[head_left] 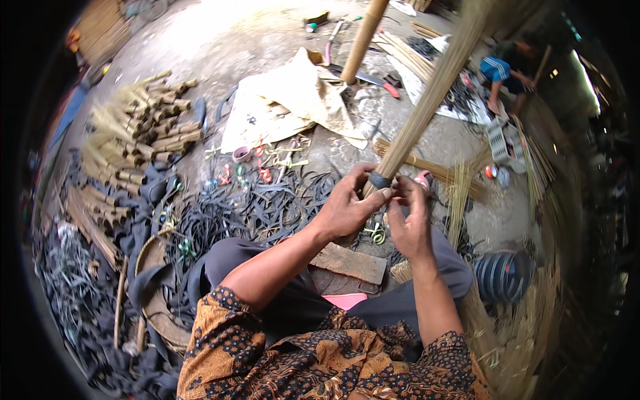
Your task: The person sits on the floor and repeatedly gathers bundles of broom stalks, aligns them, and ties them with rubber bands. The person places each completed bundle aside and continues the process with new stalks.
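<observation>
A long stick broom [427, 107], a bundle of thin pale ribs, rises slanting from my lap toward the upper right. Round its lower part sits a black rubber band [379, 180]. My left hand [352, 205] is closed around the bundle at the band, thumb along its near side. Against the band's right side, the bent fingers of my right hand [409, 220] are pinched; the fingertips are partly hidden. Below the hands, a wooden block [348, 263] lies between my crossed legs.
Black rubber strips [233, 207] cover the ground ahead and left. Short bundles [143, 127] are piled farther left. A pale sack [273, 107], a saw [367, 79] and a bamboo post [365, 40] are ahead. A dark coil [503, 277] sits right; another person [510, 73] crouches far right.
</observation>
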Motion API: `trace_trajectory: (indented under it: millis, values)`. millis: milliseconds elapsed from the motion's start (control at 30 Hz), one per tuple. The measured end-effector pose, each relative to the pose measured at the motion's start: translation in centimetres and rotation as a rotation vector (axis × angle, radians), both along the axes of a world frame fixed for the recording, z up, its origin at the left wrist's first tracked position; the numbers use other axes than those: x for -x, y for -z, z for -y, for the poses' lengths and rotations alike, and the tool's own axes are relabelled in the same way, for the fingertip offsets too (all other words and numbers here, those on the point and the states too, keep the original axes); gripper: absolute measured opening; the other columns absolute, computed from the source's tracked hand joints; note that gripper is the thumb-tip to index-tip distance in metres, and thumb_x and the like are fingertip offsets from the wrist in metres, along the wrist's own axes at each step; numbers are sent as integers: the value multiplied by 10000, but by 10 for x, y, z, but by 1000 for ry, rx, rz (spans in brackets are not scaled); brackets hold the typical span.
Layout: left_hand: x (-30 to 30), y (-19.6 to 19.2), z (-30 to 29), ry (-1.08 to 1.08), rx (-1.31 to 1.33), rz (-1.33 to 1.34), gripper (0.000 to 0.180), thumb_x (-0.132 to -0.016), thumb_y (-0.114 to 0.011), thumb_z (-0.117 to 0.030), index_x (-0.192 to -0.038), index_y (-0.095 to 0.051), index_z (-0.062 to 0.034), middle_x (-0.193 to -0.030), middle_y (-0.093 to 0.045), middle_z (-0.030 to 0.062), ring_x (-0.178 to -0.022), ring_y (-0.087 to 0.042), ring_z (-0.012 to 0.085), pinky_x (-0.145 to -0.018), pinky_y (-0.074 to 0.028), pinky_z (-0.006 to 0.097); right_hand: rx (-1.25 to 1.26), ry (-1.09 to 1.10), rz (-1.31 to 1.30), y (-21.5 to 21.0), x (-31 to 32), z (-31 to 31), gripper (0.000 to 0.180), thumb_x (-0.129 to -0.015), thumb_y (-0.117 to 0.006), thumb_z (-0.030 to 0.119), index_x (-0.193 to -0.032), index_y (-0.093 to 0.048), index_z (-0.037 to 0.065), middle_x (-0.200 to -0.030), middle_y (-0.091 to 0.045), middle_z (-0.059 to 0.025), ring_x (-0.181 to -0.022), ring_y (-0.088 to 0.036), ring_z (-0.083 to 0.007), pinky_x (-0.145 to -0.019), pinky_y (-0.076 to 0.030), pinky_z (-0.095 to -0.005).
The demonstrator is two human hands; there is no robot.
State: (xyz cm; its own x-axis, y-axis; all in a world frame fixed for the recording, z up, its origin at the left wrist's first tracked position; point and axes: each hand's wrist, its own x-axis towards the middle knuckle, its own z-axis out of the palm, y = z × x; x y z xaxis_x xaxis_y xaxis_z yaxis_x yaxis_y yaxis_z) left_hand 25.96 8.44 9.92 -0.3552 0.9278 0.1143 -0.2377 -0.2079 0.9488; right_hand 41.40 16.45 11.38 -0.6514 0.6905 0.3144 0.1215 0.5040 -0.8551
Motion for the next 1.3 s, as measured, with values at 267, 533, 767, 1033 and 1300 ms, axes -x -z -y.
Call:
trace_trajectory:
  millis: [267,533,767,1033,1300]
  values:
    - [1,-36,-3,92,8,162,409,-951,-791,-278,-1201,-545,-67,-863,-612,23,-806,-607,139,-795,-532,349,201,-27,64,27,1,55,279,-918,-786,236,-973,-604,31,-749,-558,18,-665,-559,-145,-629,-467,-315]
    - [-29,-46,4,372,-153,392,350,-974,-739,-405,-988,-535,-121,-635,-399,-25,-504,-438,125,-533,-434,329,1530,-912,-84,29,-63,40,223,-930,-779,143,-1021,-609,31,-681,-523,17,-518,-483,-66,-480,-404,-255]
    - [-25,-46,3,-80,-42,182,310,-1021,-700,-342,-906,-584,-79,-650,-517,10,-566,-529,133,-544,-453,300,555,-403,261,82,-98,6,881,-923,-727,584,-1514,-449,-6,-1290,-675,-172,-1227,-651,-279,-1036,-539,-396]
    - [-72,150,26,-181,667,-133,394,-1032,-699,-298,-719,-541,-119,-679,-516,-79,-636,-462,62,-556,-361,268,870,-39,252,161,-166,-3,689,-1029,-636,488,-1449,-495,-40,-1276,-663,-214,-990,-684,-177,-913,-554,-357]
    - [-69,258,44,-105,662,163,314,-774,-650,142,-958,-583,-104,-778,-544,-39,-700,-563,116,-595,-519,336,755,-77,498,200,-179,-3,581,-1020,-654,413,-1353,-563,-55,-1300,-674,-212,-1225,-644,-283,-1047,-496,-372]
